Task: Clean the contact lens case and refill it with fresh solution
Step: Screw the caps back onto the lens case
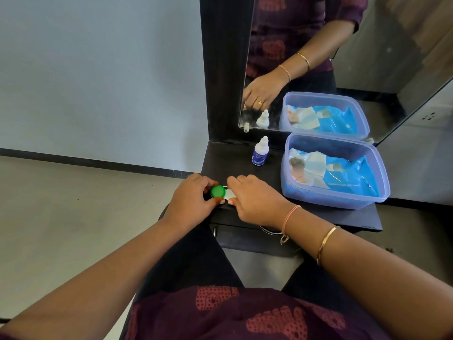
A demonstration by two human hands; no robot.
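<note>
The contact lens case (226, 193) lies at the front left of the black shelf (245, 163), between my hands. Its left well has a green cap (218, 191); the white right part is mostly hidden under my fingers. My left hand (190, 201) curls its fingers and thumb round the green cap. My right hand (255, 200) grips the white side of the case. A small white solution bottle (260, 151) with a blue label and a dropper cap stands upright behind the case, near the mirror.
A translucent blue plastic tub (362, 201) holding a blue wipes packet (343, 176) sits on the right of the shelf. A mirror (367, 69) rises behind. Shelf's front edge is just under my hands; my lap is below it. Bare floor lies to the left.
</note>
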